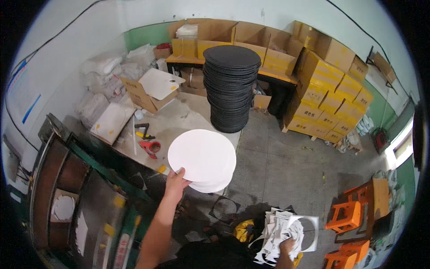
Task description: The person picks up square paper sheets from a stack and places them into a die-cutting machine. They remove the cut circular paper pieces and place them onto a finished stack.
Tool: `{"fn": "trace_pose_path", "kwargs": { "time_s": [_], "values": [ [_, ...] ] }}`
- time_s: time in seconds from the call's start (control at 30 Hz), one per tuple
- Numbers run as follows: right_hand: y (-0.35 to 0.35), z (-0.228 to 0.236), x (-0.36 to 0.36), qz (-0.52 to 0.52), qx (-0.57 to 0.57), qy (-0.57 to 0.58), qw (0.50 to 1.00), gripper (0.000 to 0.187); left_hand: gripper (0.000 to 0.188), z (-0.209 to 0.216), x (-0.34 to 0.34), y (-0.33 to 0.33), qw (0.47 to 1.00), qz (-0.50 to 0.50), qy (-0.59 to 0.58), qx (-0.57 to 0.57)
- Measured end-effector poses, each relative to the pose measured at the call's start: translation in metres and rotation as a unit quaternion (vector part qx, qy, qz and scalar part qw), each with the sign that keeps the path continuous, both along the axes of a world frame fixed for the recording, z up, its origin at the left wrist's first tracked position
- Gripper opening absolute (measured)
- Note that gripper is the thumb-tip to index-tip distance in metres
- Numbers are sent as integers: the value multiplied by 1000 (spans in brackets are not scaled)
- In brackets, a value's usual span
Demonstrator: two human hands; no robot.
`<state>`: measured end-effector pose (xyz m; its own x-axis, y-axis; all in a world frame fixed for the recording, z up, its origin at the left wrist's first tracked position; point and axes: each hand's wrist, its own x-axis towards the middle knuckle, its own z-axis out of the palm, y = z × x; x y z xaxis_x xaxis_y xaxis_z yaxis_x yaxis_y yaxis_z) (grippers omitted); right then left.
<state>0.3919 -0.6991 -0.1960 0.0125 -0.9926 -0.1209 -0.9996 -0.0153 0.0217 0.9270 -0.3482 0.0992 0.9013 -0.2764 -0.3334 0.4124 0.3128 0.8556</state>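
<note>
My left hand [176,183] pinches the near edge of a white round disc [201,154], thumb on top. Beneath this disc, more white discs [212,184] peek out at the table's front corner. Low on the right, my right hand [287,245] is closed at the edge of a white square sheet with a large round hole [312,219]. That sheet lies over a heap of white offcuts [274,235]. Behind the white discs rises a tall stack of black round discs [230,89].
A red tape dispenser [151,148] lies on the grey table [190,107] beside an open carton [143,96]. Taped cartons [322,98] are piled at the back right. Orange stools [345,217] stand at the right. A green-framed machine [101,166] borders the left.
</note>
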Motion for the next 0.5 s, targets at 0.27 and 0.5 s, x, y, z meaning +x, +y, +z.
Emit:
{"fn": "trace_pose_path", "kwargs": {
  "time_s": [0.27, 0.5],
  "values": [
    [86, -64, 155, 555, 342, 207, 730, 27, 44, 8, 4, 29, 997, -46, 27, -52],
    [119, -69, 320, 454, 565, -29, 688, 33, 41, -6, -106, 172, 976, 23, -117, 181]
  ]
}}
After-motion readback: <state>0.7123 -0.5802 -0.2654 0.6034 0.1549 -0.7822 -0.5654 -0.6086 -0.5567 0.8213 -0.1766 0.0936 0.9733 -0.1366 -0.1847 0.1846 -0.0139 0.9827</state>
